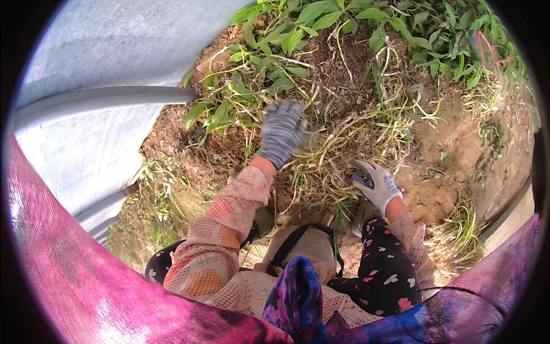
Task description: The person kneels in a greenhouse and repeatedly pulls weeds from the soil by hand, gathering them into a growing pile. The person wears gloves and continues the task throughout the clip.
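Observation:
My left hand (281,134), in a grey striped knit glove, reaches over a bed of uprooted plants. It is blurred, back up, and its palm and thumb side are hidden. Leafy green stems (221,114) lie just left of its fingers. My right hand (378,184) wears a pale glove with a dark blue palm that bears printing. Its fingers are bent and apart at the right edge of a heap of pale yellow stems and roots (322,159), and I see nothing between them. Narrow green blades (340,215) stick out below the heap.
White plastic sheeting (86,142) over a grey curved rib (111,95) walls the left side. Dense leafy plants (429,38) fill the far side, with a red string (485,47) at right. Bare soil (451,129) lies right. A pale seat or container with a black strap (296,245) sits between my legs.

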A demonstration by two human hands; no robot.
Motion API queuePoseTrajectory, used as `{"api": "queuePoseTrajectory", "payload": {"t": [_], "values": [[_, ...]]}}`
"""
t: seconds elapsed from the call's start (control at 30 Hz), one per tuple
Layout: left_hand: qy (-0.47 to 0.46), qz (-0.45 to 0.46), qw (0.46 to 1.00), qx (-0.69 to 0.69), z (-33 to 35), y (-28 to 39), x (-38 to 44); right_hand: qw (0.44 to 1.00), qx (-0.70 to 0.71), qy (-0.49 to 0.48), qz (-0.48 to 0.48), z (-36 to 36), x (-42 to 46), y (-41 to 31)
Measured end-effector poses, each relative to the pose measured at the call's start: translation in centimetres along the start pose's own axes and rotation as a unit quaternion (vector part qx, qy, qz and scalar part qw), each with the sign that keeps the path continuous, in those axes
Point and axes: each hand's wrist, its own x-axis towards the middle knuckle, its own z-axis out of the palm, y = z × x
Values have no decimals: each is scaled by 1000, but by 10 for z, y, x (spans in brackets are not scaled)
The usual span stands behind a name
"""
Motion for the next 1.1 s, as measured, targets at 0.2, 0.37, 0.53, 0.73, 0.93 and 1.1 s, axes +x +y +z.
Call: {"api": "queuePoseTrajectory", "payload": {"t": [0.2,0.37,0.53,0.73,0.93,1.1], "values": [[-172,-92,947,255,-7,-83,29,1000,12,-11,-1,8,-3,5],[-81,43,974,207,-15,-20,-17,999,17,-35,17,4,-6,3],[-182,67,981,-11,0,15,-49,999,9,-38,14,10,-6,9],[-11,-103,994,22,-28,-53,34,999,9,-42,23,14,-13,14],[-111,-188,951,221,-21,-137,63,998,34,-39,31,20,-15,21],[-98,-74,992,6,15,-110,2,996,53,-57,41,20,-14,20]]}}
